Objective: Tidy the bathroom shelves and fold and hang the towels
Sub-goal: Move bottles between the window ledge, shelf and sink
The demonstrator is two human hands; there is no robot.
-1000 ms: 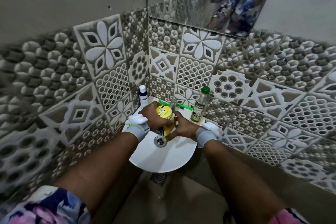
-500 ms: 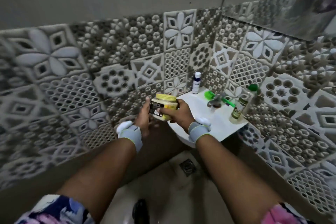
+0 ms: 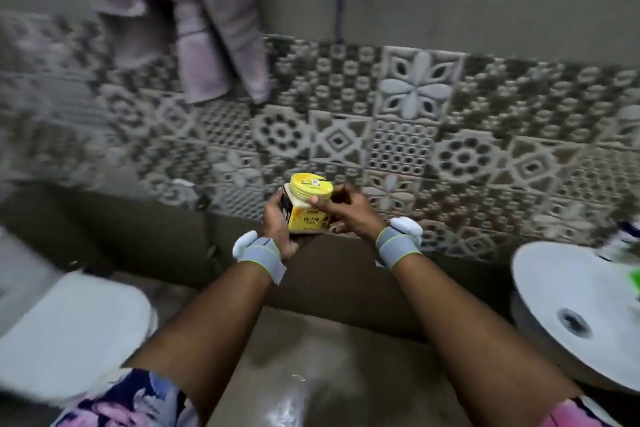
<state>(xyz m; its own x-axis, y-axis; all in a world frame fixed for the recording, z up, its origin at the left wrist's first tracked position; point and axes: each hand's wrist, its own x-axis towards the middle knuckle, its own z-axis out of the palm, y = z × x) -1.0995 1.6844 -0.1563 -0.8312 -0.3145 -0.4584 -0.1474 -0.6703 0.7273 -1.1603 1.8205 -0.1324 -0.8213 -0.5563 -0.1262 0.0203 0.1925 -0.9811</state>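
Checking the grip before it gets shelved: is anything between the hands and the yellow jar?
Nothing visible. The left hand grips the yellow jar directly by its side, and the right hand holds its lid. The wrist bands sit back from the jar. No shelf is in view.

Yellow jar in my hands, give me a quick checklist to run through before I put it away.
1. Grip: left hand holds the yellow jar from the side, right hand grips its lid: ok.
2. Lid on the jar: ok.
3. Lid screwed tight: cannot tell.
4. Shelf in view to set it on: not ok, none shows.
5. Pink towel folded: not ok, it hangs bunched.
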